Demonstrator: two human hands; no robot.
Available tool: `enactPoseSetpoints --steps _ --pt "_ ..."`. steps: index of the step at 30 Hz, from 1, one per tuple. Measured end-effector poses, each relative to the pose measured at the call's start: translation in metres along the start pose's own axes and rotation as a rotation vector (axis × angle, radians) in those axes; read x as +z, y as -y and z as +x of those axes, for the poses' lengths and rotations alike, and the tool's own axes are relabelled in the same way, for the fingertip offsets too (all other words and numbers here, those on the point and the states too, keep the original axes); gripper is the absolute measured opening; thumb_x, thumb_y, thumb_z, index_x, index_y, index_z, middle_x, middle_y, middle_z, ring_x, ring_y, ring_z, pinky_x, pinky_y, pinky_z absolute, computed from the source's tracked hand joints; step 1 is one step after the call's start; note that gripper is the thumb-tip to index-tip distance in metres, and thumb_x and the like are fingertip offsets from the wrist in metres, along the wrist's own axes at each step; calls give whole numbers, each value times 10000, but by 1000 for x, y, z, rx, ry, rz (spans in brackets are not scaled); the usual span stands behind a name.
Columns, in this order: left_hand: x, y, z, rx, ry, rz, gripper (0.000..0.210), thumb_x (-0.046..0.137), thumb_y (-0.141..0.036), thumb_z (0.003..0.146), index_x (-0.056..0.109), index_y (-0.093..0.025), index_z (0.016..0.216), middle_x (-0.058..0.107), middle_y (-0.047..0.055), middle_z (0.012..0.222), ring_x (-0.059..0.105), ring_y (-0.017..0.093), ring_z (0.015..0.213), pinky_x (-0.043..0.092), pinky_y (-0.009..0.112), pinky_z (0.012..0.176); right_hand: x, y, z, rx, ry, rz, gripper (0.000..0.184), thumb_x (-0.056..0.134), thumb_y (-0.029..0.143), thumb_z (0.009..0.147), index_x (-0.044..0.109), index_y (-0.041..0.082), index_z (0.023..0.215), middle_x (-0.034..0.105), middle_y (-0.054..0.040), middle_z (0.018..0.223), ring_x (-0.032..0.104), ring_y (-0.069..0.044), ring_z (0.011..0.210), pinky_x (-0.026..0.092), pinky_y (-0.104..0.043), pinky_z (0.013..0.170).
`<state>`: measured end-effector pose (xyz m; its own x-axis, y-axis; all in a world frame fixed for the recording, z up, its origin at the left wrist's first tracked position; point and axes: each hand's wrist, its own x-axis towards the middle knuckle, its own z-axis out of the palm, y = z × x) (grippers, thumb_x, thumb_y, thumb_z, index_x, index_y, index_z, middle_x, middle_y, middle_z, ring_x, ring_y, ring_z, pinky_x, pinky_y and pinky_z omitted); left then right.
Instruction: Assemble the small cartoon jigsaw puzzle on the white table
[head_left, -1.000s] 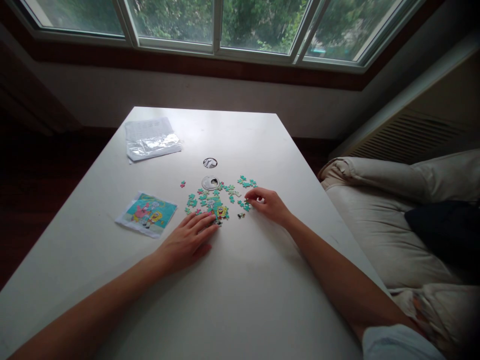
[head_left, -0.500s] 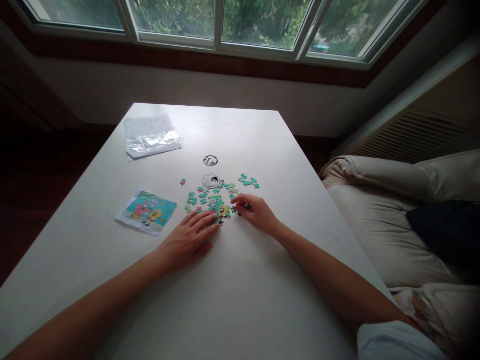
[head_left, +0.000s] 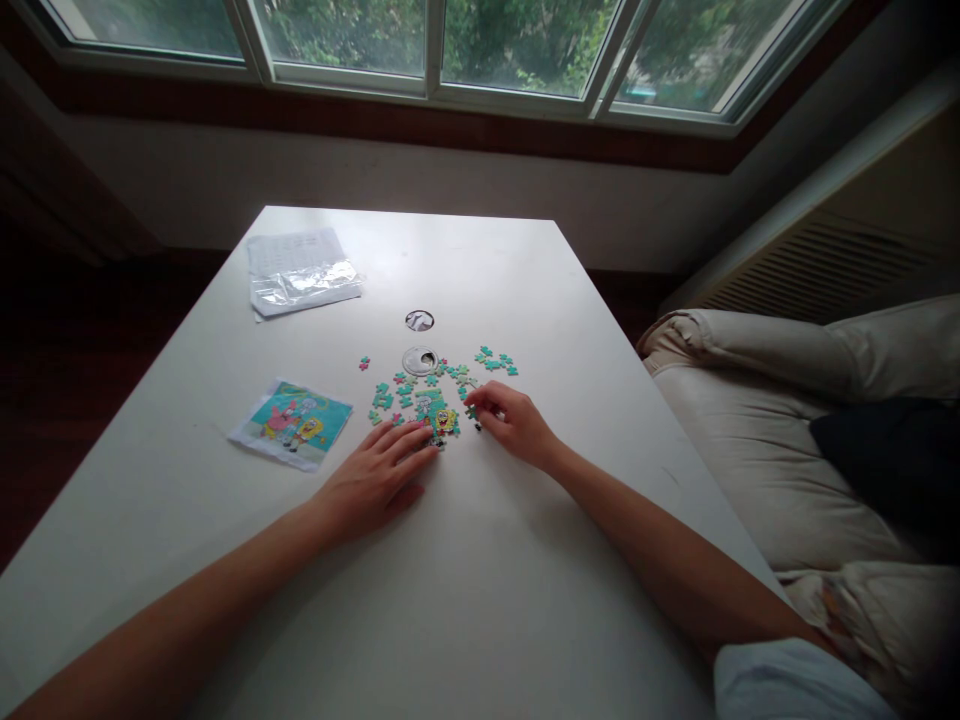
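Observation:
A partly joined jigsaw puzzle (head_left: pixel 444 421) lies on the white table, showing a yellow cartoon character and a turquoise background. My left hand (head_left: pixel 380 470) rests flat with its fingers spread, the fingertips covering the puzzle's lower left edge. Just right of the joined part, my right hand (head_left: pixel 511 420) has its thumb and forefinger pinched on a small turquoise puzzle piece (head_left: pixel 471 411), partly hidden by the fingers. Loose puzzle pieces (head_left: pixel 383 396) surround the joined part on the left and behind it. Another group of loose pieces (head_left: pixel 495 361) is farther back on the right.
A picture sheet (head_left: pixel 294 424) with the cartoon characters lies left of the puzzle. Paper in a clear plastic bag (head_left: pixel 305 272) is at the far left of the table (head_left: pixel 465 590). Two round grommets (head_left: pixel 419 320) are set in the tabletop. A beige sofa (head_left: pixel 735 450) stands on the right.
My right hand has shifted very slightly away from the joined puzzle, and its fingers have drawn back a little. My left hand stays in place.

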<state>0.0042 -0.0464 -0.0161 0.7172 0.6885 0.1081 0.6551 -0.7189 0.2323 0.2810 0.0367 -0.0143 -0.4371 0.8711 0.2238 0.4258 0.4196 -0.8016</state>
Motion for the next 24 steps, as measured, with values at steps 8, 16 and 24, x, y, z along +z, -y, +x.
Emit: enactPoseSetpoints --steps 8,16,24 --pt "-2 -1 1 -12 14 9 479 484 -326 1009 474 -226 1477 392 102 1605 336 293 1489 258 548 1232 3 1 -3 34 43 37 208 573 172 891 668 217 1070 629 12 800 529 -111 658 436 -231 637" --pt "0 -1 0 -9 9 10 492 495 -331 1002 470 -230 1483 396 100 1602 336 292 1489 251 547 1235 6 2 -3 -72 48 -143 158 612 73 833 689 203 880 663 -20 832 564 -153 778 439 -265 722" --pt "-1 -2 0 -13 -5 -8 498 508 -321 995 473 -234 1484 410 102 1594 341 284 1486 236 531 1245 7 3 -3 -52 -2 -185 168 641 123 876 719 219 990 687 -11 820 603 -152 745 465 -288 758"
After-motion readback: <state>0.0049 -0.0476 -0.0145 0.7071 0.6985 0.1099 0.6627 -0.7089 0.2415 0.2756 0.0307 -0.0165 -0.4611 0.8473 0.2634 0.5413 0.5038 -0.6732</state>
